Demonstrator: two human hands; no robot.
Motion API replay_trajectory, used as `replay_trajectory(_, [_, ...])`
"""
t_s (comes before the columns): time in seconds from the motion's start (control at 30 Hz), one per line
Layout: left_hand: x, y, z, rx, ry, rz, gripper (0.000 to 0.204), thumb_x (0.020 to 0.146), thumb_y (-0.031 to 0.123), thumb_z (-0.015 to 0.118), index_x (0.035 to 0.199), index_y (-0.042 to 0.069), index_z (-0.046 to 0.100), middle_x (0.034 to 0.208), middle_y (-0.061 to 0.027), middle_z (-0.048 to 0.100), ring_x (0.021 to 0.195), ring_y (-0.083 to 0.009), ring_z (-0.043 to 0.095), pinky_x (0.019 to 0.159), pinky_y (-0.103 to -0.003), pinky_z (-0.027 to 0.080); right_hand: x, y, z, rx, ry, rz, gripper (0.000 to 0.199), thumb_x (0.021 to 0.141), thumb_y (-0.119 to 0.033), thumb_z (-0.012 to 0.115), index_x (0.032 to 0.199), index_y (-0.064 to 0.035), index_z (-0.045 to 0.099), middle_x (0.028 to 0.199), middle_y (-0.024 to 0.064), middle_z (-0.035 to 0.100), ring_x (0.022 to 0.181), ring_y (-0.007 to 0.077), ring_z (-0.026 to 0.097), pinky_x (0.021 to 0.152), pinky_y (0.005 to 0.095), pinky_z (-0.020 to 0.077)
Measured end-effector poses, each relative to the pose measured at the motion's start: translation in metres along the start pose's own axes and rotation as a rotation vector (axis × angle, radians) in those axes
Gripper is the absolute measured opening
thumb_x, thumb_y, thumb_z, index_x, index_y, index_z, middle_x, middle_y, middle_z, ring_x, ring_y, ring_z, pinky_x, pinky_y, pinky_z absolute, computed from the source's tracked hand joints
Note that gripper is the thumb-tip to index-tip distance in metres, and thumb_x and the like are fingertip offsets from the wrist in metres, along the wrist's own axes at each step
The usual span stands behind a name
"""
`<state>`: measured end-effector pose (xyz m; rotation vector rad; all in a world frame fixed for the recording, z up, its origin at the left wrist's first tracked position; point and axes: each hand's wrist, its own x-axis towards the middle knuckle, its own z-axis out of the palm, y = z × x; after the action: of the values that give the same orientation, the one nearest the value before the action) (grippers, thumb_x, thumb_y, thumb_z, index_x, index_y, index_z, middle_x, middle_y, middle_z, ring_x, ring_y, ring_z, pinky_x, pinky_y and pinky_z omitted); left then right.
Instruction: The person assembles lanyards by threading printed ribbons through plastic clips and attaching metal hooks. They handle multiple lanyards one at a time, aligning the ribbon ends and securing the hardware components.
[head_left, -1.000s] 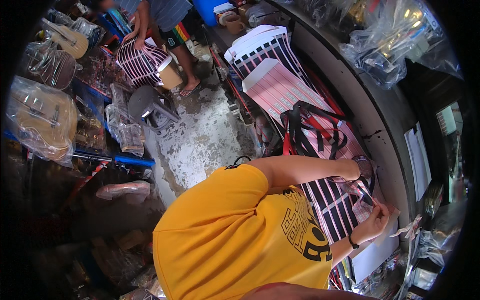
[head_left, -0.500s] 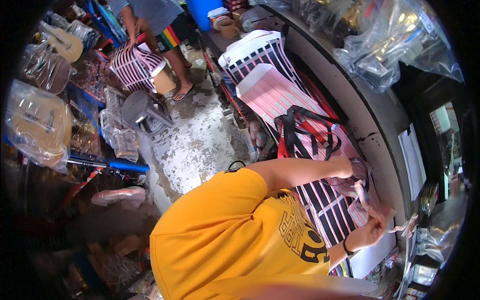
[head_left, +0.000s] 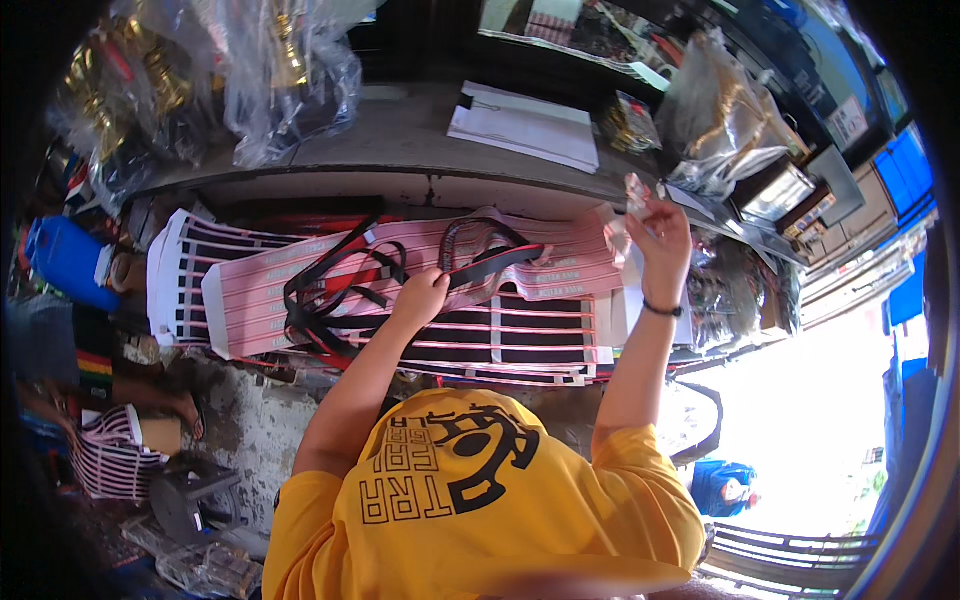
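On the cluttered desk [head_left: 400,130], our left hand [head_left: 422,297] pins the straps [head_left: 330,285] while right-hand fingers [head_left: 655,215] pinch perhaps plastic wrap [head_left: 628,205], which could slip.

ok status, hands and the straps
Left hand down on black straps over pink sheets. Right hand raised, pinching a small clear piece. Nothing blocking either hand.

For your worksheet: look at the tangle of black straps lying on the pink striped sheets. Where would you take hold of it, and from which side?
Probably best at the raised loop of the black straps, beside the left hand resting on the pink striped sheets. That loop arches off the sheets, so fingers could hook under it from above, on the near side. The right hand is raised and holds something small and clear.
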<state>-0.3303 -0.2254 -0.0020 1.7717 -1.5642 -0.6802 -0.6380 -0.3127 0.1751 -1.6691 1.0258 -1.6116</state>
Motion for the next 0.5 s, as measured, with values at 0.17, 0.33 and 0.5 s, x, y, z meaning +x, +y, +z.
replay_trajectory(0.17, [-0.007,0.005,-0.001,0.037,0.003,-0.055,0.029,0.091,0.03,0.049,0.093,0.003,0.058,0.087,-0.0239,0.062,0.087,-0.042,0.059,0.075,-0.049,0.045,0.063,0.031,-0.018,-0.515,0.059,-0.156,0.035,0.069,-0.001,0.075,0.1,-0.0034,0.059,0.086,0.0039,0.059,0.077,0.0164,0.057,0.071,0.0267,0.0461])
replay_trajectory(0.33, [-0.024,0.011,-0.007,0.06,-0.008,-0.01,0.029,0.09,0.028,0.055,0.103,0.003,0.058,0.094,-0.0223,0.063,0.092,-0.0404,0.06,0.077,-0.046,0.046,0.084,0.035,-0.019,-1.095,0.014,-0.271,0.039,0.064,-0.019,0.08,0.099,-0.0166,0.063,0.11,0.0103,0.055,0.113,0.0348,0.048,0.093,0.0483,0.0398])
replay_trajectory(0.5, [-0.042,0.01,-0.008,0.03,-0.1,0.04,0.032,0.085,0.024,0.064,0.108,0.003,0.057,0.101,-0.019,0.064,0.096,-0.0374,0.061,0.081,-0.042,0.047,0.089,0.025,-0.004,-1.275,0.036,-0.085,0.073,0.062,-0.027,0.082,0.128,-0.0332,0.052,0.131,0.0114,0.046,0.123,0.038,0.04,0.098,0.0506,0.037])
